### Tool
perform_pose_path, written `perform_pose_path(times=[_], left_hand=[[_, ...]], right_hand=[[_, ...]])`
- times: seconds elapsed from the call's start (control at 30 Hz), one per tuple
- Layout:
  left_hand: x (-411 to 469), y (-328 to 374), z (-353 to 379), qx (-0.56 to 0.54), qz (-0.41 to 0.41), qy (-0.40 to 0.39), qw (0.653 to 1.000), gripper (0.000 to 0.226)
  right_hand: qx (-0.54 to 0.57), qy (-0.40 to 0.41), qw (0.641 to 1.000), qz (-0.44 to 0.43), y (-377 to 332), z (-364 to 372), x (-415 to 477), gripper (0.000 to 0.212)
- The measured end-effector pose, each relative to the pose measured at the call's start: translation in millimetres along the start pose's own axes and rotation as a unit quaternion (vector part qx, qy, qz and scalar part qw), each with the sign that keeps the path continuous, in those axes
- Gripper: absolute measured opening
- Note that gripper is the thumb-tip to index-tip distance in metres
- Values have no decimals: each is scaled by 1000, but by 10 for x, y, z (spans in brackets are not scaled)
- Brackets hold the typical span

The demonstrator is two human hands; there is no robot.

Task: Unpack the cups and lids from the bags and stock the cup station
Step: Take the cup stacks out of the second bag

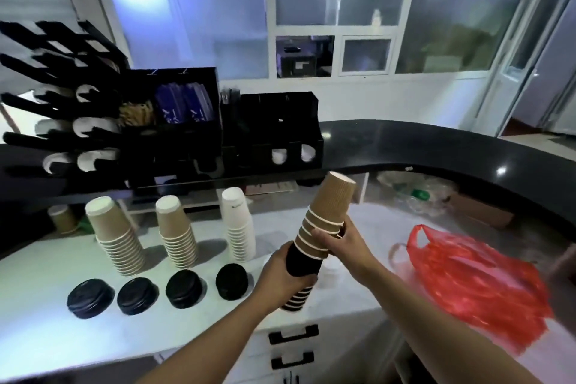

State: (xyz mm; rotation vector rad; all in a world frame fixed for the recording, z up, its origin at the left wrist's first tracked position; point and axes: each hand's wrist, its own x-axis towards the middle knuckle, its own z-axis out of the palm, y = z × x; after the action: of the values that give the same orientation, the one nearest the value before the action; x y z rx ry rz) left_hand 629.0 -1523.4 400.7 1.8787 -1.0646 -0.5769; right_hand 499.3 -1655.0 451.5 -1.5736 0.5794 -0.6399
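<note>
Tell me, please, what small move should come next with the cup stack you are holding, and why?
Probably pull the brown ripple cups up off the black cups. The right hand grips the brown section, the left hand grips the black one, and each cup stack on the white counter holds a single colour.

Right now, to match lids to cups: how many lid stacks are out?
4, in a row on the counter: leftmost, second, third, fourth beside the left hand. The bag may hide more.
</note>
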Motion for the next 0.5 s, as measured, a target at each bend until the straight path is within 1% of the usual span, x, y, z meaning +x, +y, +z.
perform_pose_path(times=[0.13,0.27,0.37,0.5], left_hand=[[574,-128,-151,15,-10,20,1000,70],[1113,-245,-224,32,-32,38,998,76],[1446,-321,-224,14,-47,58,997,80],[1714,-499,-179,-20,-77,80,994,80]], right_hand=[[-7,-44,999,-16,-6,-56,759,63],[-14,-66,998,-12,-8,-184,1474,75],[-9,-87,996,-17,35,-266,1939,80],[-5,-81,997,1,183,-343,2242,89]])
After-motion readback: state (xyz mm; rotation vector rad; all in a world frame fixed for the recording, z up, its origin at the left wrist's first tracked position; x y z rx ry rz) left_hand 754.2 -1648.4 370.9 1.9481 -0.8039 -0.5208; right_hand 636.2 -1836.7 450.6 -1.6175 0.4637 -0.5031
